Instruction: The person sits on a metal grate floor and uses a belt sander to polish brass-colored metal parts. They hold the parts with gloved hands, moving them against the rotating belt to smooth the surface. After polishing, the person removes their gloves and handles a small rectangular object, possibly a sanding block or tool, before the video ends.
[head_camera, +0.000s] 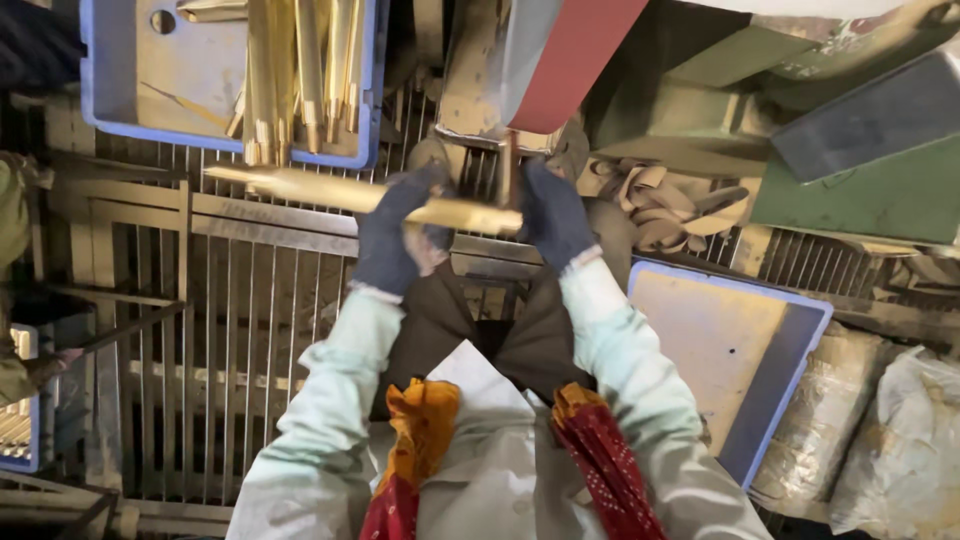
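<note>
Brass rod, long and dusty, held level against a red sanding belt; left hand and right hand, in dark gloves, have fingers clamped round it. Beneath: metal grating. Blue tray of brass rods beyond, empty blue tray at right, green machine housing behind.

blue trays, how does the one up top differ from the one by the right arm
The upper blue tray holds a bundle of brass rods; the lower blue tray shows only a bare dusty floor. The upper sits square to the view, the lower lies angled. Both are shallow, blue-rimmed and dust-coated.
</note>
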